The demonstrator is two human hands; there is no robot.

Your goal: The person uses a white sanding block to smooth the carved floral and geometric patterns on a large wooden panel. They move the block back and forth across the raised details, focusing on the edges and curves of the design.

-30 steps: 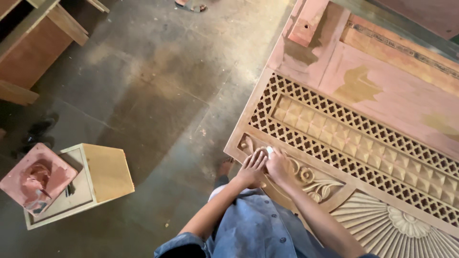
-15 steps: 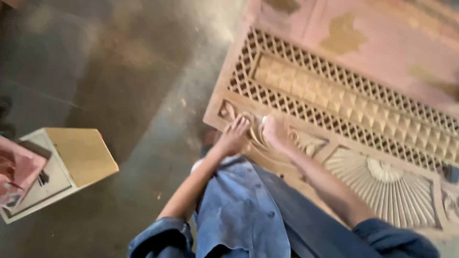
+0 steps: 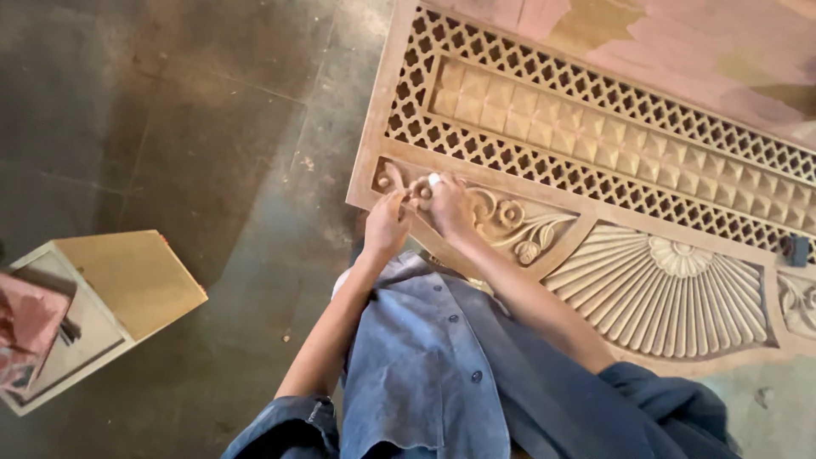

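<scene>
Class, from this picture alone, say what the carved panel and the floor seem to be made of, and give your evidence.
Carved panel: looks like unfinished wood, matt pale tan, cut with lattice, scrolls and a fan; pinkish patches at the top may be filler or primer. Both hands rest on its scrollwork. Floor: probably stone or concrete slabs, dull grey, with joint lines and dusty stains.

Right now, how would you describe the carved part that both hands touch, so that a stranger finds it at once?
Start from the big carved wooden panel lying flat. Along its near edge, left of the fan-shaped sunburst carving, is a corner section of scrolls and flowers. The left hand and right hand meet at its left end; unlike the lattice above, it is curved leafy relief.
</scene>
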